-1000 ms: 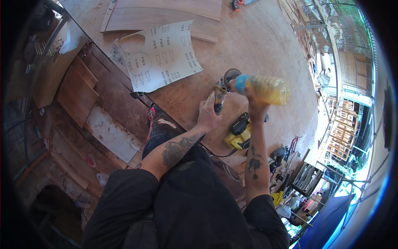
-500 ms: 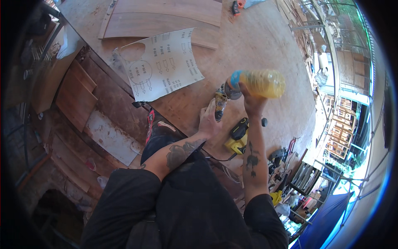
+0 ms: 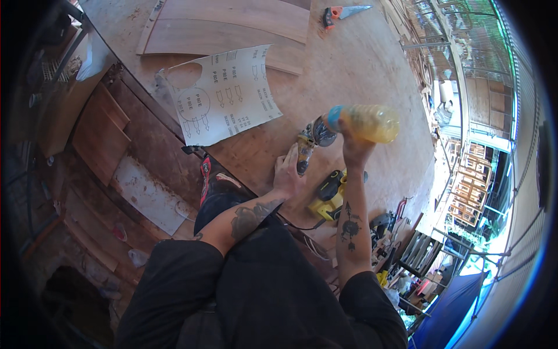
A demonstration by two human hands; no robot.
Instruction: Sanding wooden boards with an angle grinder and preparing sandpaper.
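Note:
My left hand (image 3: 288, 177) is closed around the body of a worn angle grinder (image 3: 304, 152), which rests near the front edge of the worktable. The grinder's round disc (image 3: 323, 135) faces up and to the right. My right hand (image 3: 356, 149) grips a clear ribbed plastic bottle (image 3: 375, 123) of yellowish contents, lying nearly level in the air. Its blue-banded end points left, right by the disc; whether the two touch I cannot tell. Left of the grinder lies a curled sheet of sandpaper (image 3: 232, 96), back side up, with a rounded piece cut out of it.
A yellow-and-black power tool (image 3: 328, 195) sits beside my right forearm. Wooden panels (image 3: 226, 29) and a handsaw (image 3: 346, 13) lie at the far side of the worktable (image 3: 372, 64). More boards (image 3: 104, 136) are lower left; tools (image 3: 389, 227) clutter the right.
The bottle's right end has dipped slightly, and its blue-banded end stays at the disc. Both hands keep their hold. The view has shifted a little, bringing the whole handsaw into sight.

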